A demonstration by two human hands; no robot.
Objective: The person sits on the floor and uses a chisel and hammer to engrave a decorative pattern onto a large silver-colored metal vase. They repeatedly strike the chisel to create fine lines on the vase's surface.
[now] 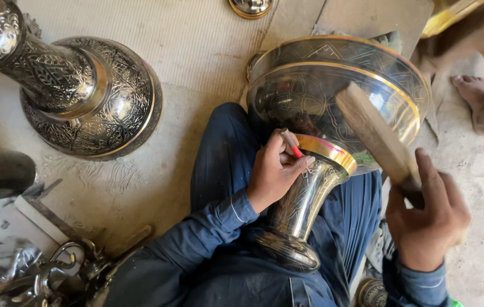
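Gripping chisel (294, 149) w/ left hand (273, 170), right hand (427, 219) holding mallet (375, 133).

An engraved vase (91, 94) lies on the floor (196, 51) at the upper left. Metal scrap (31, 276) fills the lower-left corner. A bare foot (475, 91) rests at the right edge.

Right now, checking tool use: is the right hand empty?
No, the right hand grips a wooden mallet raised over the vase.

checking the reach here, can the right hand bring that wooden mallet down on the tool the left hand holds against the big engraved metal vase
Probably yes: the right hand holds the wooden mallet raised just above the big engraved metal vase, and nothing lies between its head and the thin red-marked tool pinched in the left hand.
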